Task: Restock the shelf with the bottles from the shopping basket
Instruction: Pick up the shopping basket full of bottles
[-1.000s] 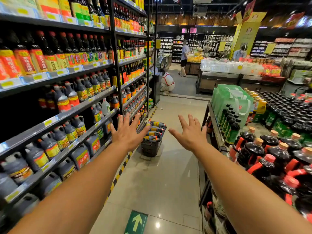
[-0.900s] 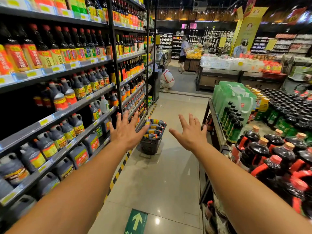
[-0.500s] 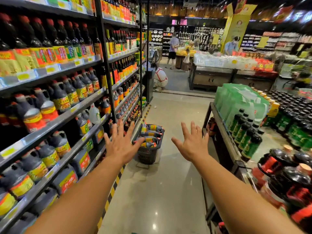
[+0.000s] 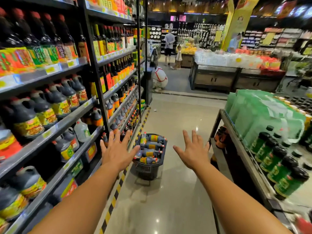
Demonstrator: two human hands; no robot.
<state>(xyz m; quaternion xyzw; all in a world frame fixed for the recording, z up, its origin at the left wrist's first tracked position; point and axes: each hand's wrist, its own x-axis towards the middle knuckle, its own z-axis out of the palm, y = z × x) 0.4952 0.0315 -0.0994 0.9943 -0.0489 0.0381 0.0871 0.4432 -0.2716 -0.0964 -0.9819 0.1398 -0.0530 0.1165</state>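
Closer now: shopping basket (image 4: 148, 168) ahead of both hands, left hand (image 4: 116, 152) and right hand (image 4: 194, 153) spread, empty. Sauce bottles (image 4: 148, 153) inside probably heavy, slick; grasp mid-body.

Glossy tile floor (image 4: 177, 119), plastic basket (image 4: 148, 171)

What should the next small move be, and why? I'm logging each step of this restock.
Probably step closer and lower a hand to the basket. Both the left hand and the right hand are open and hold nothing, while the shopping basket sits ahead on the floor beside the shelf, its bottles lying inside.
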